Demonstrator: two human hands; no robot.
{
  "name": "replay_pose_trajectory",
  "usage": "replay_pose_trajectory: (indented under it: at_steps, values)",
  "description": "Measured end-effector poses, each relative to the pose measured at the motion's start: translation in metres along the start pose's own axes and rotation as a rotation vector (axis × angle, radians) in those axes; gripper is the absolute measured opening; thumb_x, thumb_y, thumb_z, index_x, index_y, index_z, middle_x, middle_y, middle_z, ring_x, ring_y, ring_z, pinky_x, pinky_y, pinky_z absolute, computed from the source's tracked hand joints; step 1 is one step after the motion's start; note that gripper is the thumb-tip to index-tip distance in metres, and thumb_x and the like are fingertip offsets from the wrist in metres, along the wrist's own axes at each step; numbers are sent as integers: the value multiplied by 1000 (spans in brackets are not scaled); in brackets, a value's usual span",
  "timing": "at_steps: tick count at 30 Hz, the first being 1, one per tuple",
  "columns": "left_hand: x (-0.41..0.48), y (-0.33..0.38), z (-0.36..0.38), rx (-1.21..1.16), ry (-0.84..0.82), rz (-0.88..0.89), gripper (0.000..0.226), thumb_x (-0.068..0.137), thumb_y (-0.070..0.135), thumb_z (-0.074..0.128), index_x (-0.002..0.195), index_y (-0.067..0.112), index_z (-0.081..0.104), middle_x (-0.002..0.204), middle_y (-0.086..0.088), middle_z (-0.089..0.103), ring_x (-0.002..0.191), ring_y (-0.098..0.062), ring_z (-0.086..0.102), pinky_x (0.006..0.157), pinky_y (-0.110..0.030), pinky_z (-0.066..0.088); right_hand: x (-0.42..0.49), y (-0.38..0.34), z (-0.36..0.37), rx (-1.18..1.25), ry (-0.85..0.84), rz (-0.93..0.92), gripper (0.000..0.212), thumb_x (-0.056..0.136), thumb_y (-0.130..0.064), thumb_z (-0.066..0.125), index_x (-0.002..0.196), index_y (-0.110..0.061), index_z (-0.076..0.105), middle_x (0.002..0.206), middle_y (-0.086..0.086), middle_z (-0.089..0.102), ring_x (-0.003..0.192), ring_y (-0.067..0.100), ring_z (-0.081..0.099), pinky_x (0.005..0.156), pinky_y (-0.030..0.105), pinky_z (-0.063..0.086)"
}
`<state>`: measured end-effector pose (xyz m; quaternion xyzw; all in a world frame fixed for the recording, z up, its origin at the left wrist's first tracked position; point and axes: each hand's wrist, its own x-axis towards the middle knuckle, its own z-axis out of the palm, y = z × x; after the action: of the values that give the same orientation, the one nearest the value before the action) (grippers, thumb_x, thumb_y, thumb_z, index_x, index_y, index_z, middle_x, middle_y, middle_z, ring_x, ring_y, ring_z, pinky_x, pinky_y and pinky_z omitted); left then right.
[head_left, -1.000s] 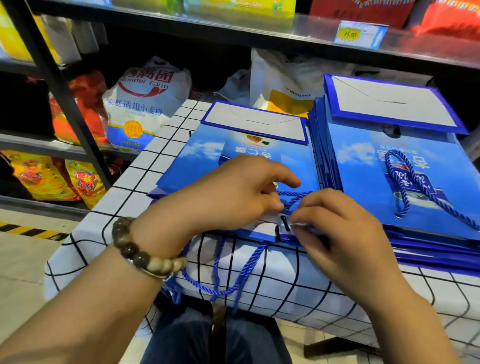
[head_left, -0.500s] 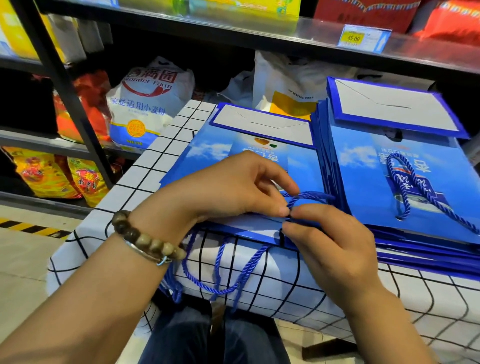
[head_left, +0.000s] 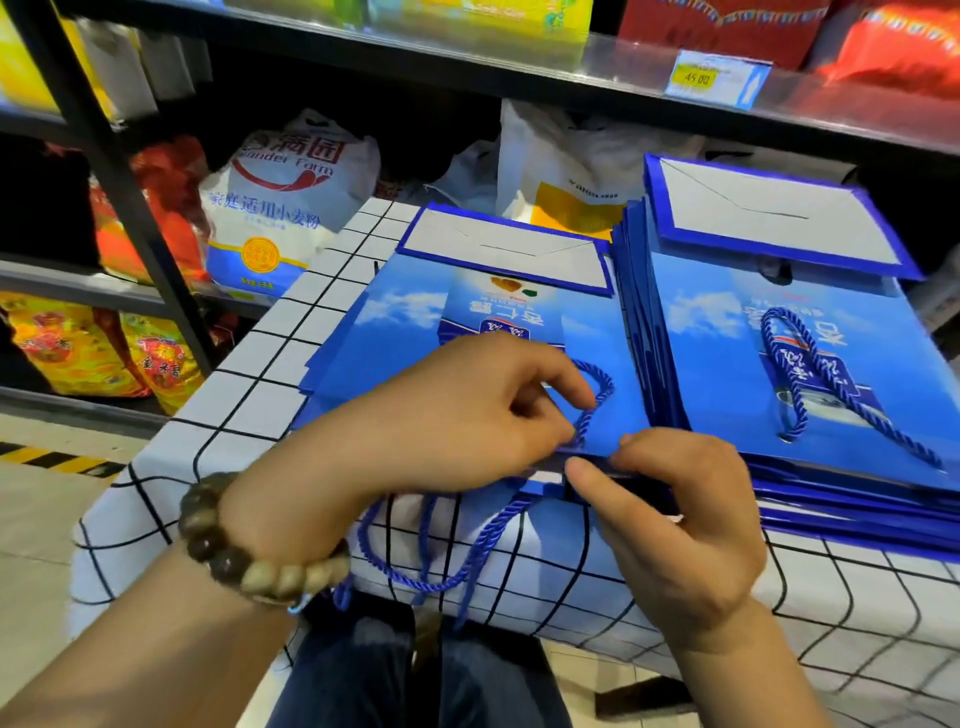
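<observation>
Fingers (head_left: 563, 376) of your left hand (head_left: 452, 415) pinch the blue cord (head_left: 605, 387); right hand (head_left: 675, 525) pinches the bag (head_left: 395, 338) edge. Keep it flat, pull steadily.

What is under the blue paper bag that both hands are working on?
Under the top bag: more flat blue bags, edges fanning out leftward, then the checked tablecloth. The left hand and right hand cover its near edge, so the count cannot be told.

Bright, soft focus, warped edges
</observation>
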<state>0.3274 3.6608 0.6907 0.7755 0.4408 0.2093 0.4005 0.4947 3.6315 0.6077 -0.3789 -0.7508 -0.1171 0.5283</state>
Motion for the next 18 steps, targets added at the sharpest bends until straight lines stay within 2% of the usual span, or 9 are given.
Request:
replay_pose_trajectory:
  at_steps: [2,4,7,8,11,13,15,16,18]
  values:
    - [5,3,1,-155,-16,-58,17,82,14,65,93,27,62,83,-4,72,72,-18,64,73,-37,50,-1,-2,0,30,-35,-17,33,88,-20,58,65,1,69,78,-7,44,69,8,42,68,14,30]
    - [12,2,5,-163,-5,-74,20,80,12,68,96,22,63,77,-2,70,66,-10,60,70,-31,49,-3,-3,2,28,-55,-29,30,88,-19,59,67,0,70,79,-8,46,68,9,44,69,14,31]
    - [19,2,14,-141,-12,-75,24,78,5,68,95,21,62,74,-1,68,69,-11,61,74,-31,50,-7,3,4,-54,-67,-121,11,88,-17,60,91,-8,66,88,-2,52,74,16,52,65,24,42]
    - [22,-1,15,-131,32,-84,24,78,4,68,92,22,61,71,0,67,66,-13,60,71,-31,50,-8,4,4,-82,-74,-120,15,88,-19,59,100,-9,60,93,0,53,79,18,54,67,28,46]
    - [27,-12,11,-189,292,-128,26,79,2,63,78,27,56,60,4,59,50,-10,54,58,-25,43,-6,6,2,-136,-174,23,33,91,-38,50,108,-11,54,102,2,64,99,15,55,91,19,41]
    - [28,-18,9,-133,426,-101,26,79,6,65,77,30,54,62,5,60,54,-10,54,61,-25,44,-7,7,1,-173,-282,36,37,93,-41,44,108,-10,58,103,5,69,103,12,54,95,18,38]
    - [21,-21,6,-46,465,-27,25,79,11,66,77,33,55,69,9,62,65,-9,57,70,-27,47,-7,10,-1,-147,-361,29,35,93,-35,44,108,-9,62,107,5,68,106,12,56,96,25,42]
    - [16,-21,3,-14,438,18,21,79,16,67,77,35,57,75,13,64,73,-4,59,76,-23,47,-5,11,-2,-132,-372,25,34,92,-32,45,107,-9,63,108,4,68,106,13,56,94,28,44]
    - [1,-19,-4,54,242,26,16,73,35,71,84,39,61,92,24,64,93,11,56,85,-10,42,1,11,-4,-134,-353,10,34,93,-30,44,104,-7,66,105,5,69,102,14,57,91,30,46]
